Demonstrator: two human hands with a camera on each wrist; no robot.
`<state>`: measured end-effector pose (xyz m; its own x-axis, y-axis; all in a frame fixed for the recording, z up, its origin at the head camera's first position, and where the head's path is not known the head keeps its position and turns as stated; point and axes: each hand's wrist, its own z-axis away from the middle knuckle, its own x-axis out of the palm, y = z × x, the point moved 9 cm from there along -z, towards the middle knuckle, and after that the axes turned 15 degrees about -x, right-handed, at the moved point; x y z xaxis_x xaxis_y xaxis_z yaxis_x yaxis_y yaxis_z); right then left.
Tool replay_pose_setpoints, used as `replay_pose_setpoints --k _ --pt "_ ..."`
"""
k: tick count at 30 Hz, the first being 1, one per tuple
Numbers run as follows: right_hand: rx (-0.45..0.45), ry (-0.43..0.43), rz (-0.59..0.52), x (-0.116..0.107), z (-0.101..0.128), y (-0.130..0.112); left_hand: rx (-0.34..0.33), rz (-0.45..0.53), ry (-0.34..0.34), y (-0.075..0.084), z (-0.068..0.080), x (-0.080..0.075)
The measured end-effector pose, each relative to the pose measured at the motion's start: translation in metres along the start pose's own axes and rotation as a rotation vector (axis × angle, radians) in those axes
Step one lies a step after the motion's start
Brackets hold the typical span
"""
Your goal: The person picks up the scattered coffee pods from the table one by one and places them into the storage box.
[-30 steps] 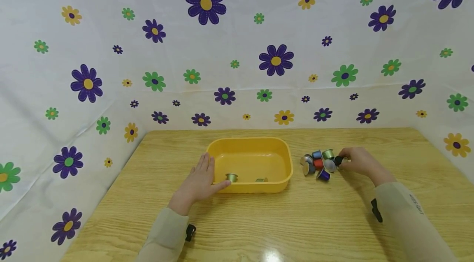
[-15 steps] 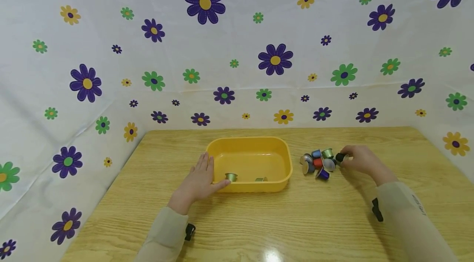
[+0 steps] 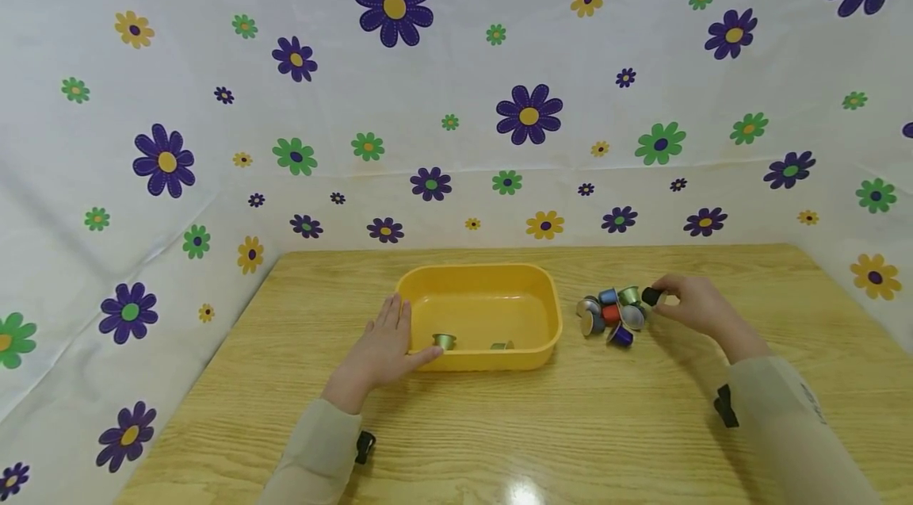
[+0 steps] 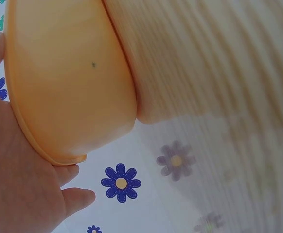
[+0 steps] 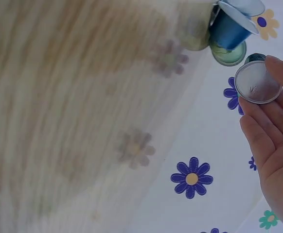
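My right hand pinches a black coffee capsule between thumb and fingers, just right of a pile of capsules. In the right wrist view the silvery lid of that coffee capsule faces the camera. The pile holds several colours, among them a red capsule, a green capsule and a dark blue capsule. My left hand rests on the left rim of a yellow tub, fingers straight. Inside the tub lie two green capsules, one a light green capsule.
A wooden table carries the tub and the pile. Behind and at both sides hangs a white flowered cloth. The tub stands left of the pile with a strip of table between them.
My right hand has raised the black capsule slightly up and away from the pile's right side. The left hand and the tub keep their places.
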<state>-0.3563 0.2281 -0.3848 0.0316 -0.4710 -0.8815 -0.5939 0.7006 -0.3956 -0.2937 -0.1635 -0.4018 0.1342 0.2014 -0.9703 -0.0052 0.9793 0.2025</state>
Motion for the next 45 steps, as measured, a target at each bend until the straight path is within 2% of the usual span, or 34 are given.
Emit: replay_pose_setpoints --k 22,34,45 --pt "-0.067 0.043 0.014 -0.012 0.001 -0.048 0.018 0.016 0.016 0.0 0.0 0.001" --pt "-0.097 0.058 -0.038 -0.01 -0.003 -0.063 0.017 0.014 0.012 0.001 -0.001 0.001" --pt "-0.135 0.076 -0.143 0.001 -0.008 -0.073 0.024 0.021 0.014 0.003 0.002 -0.001"
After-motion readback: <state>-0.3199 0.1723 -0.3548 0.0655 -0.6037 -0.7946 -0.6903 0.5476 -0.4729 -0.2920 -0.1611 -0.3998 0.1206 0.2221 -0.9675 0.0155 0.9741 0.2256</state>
